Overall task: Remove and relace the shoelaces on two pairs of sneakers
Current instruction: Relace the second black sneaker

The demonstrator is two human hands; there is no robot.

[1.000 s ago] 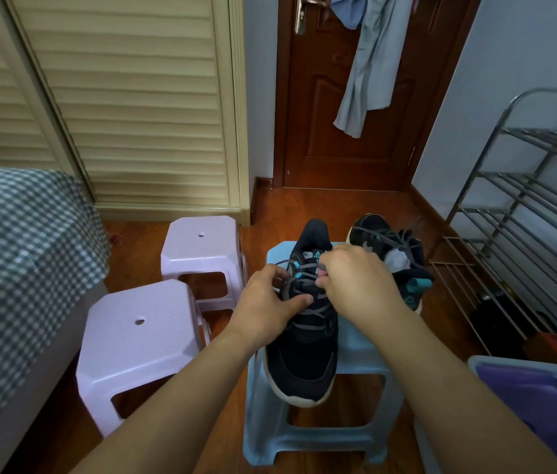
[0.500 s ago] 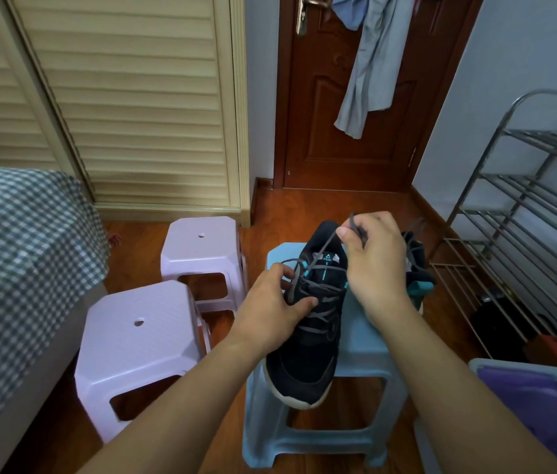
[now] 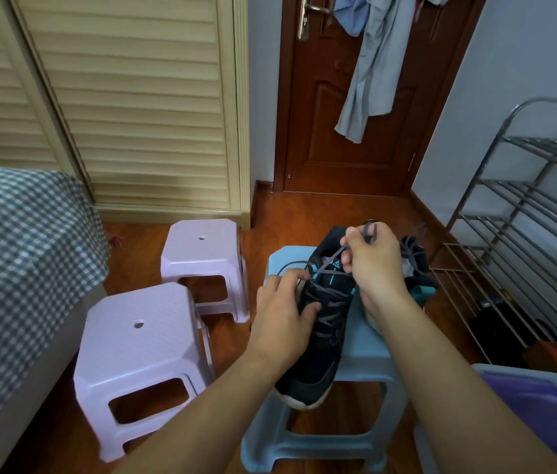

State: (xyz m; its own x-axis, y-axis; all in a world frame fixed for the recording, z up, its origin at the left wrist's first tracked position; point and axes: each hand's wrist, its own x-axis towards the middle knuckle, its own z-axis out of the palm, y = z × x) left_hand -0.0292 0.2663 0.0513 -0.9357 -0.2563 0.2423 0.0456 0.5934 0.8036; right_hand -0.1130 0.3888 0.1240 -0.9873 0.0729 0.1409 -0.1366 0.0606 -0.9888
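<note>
Both hands reach forward over a light blue stool (image 3: pixel 362 343) in front of me. My left hand (image 3: pixel 282 316) curls closed against the side of a black sneaker (image 3: pixel 324 323), thumb pressed on its upper and fingertips pinching a grey shoelace (image 3: pixel 330 268) near the top eyelets. My right hand (image 3: pixel 374 265) is raised above the tongue, thumb and forefinger pinched shut on the free end of the same lace, drawing it up and taut. That sneaker lies on the stool with its pale toe hanging over the near edge and its heel pointing away. A second black sneaker (image 3: pixel 417 265) sits just behind my right hand, mostly hidden. To the left stand two lilac stools (image 3: pixel 140 340), one beyond the other, beside a bed (image 3: pixel 20 241) with a checked cover. On the right is a metal shoe rack (image 3: pixel 523 213). Farther back, louvred closet doors (image 3: pixel 133 97) and a brown door (image 3: pixel 331 114) with clothes (image 3: pixel 372 63) hanging on it.
</note>
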